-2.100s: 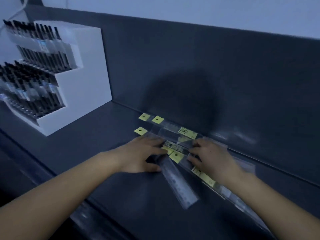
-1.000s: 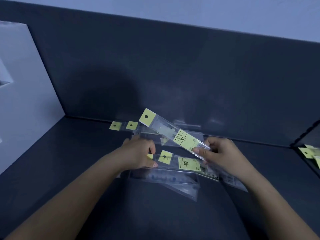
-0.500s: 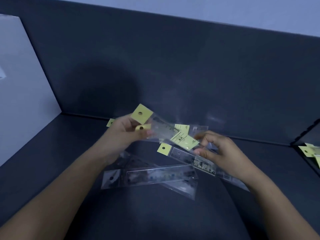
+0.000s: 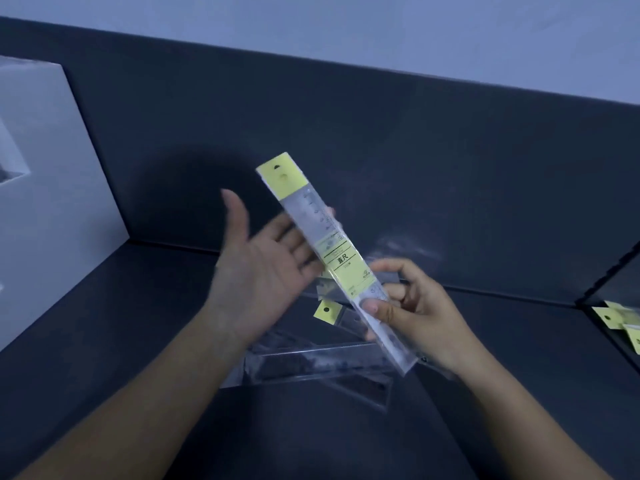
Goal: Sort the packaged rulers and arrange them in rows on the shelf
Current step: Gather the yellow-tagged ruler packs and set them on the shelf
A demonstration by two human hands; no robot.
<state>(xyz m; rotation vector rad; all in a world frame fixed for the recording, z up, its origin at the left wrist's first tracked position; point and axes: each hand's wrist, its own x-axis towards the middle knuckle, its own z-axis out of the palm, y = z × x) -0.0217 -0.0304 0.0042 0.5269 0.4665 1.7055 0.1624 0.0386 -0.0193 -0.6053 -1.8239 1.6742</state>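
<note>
My right hand (image 4: 419,313) grips the lower part of a packaged ruler (image 4: 329,251), a clear sleeve with a yellow header and yellow label, held up at a slant above the dark shelf (image 4: 138,323). My left hand (image 4: 256,268) is spread palm-up just left of the ruler, its fingertips behind the pack; contact is unclear. Under both hands lies a loose pile of packaged rulers (image 4: 322,362), clear sleeves crossing each other, one with a yellow tab (image 4: 326,311).
A white display block (image 4: 52,188) stands at the left on the shelf. More yellow-tabbed packs (image 4: 620,318) lie on the neighbouring shelf section at the far right, past a divider. The dark back panel (image 4: 450,168) rises behind the pile.
The ruler pack has been lifted higher and turned more upright. My left hand let go of its yellow end and opened out; my right hand now holds it alone.
</note>
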